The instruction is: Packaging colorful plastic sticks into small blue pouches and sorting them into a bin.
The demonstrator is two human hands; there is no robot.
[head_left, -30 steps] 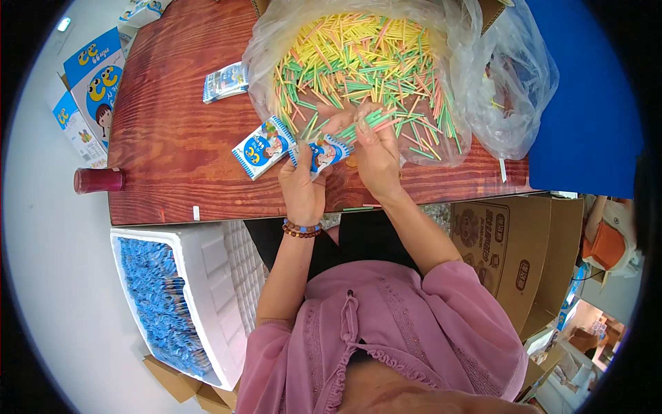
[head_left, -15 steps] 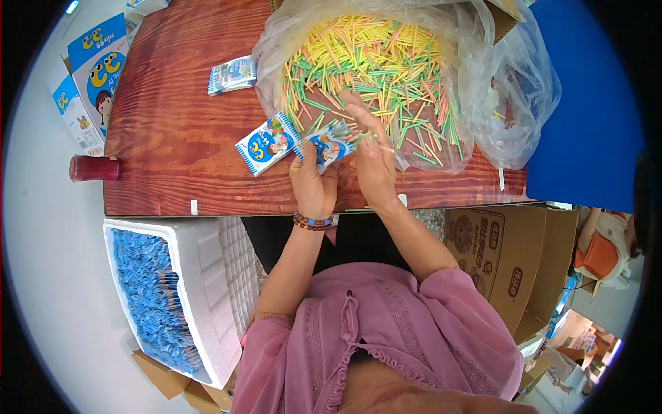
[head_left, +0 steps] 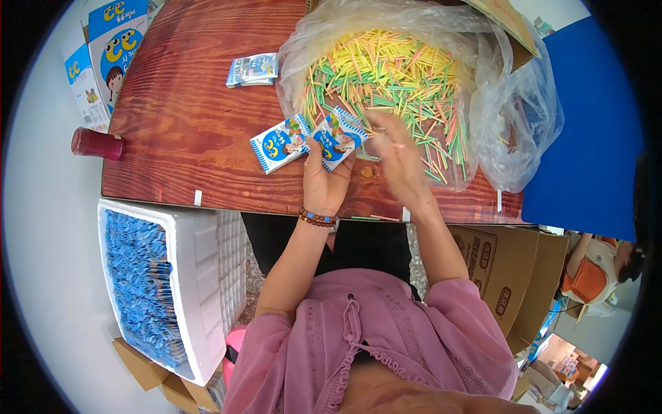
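My left hand (head_left: 327, 181) is closed on a small blue-and-white packet (head_left: 338, 140), held tilted above the table's front part. Beside it, a second packet (head_left: 281, 143) of the same kind lies at a slant, its right end meeting the held one. Just right of the held packet is my right hand (head_left: 402, 169); its fingers are smeared by motion, so whether they hold anything cannot be made out. Beyond both hands, many thin yellow, green and pink sticks (head_left: 393, 65) lie heaped on an opened clear plastic bag (head_left: 293, 65).
Farther left lie some stacked packets (head_left: 252, 70). A dark red jar (head_left: 98, 144) is at the table's (head_left: 172, 131) left edge. Below left, a white foam box (head_left: 207, 269) holds many blue packets. A cardboard box (head_left: 517, 276) stands below right.
The sticks that showed between my right hand and the held packet are no longer visible there. My right hand has shifted slightly right and away from the packet, which now shows its full front.
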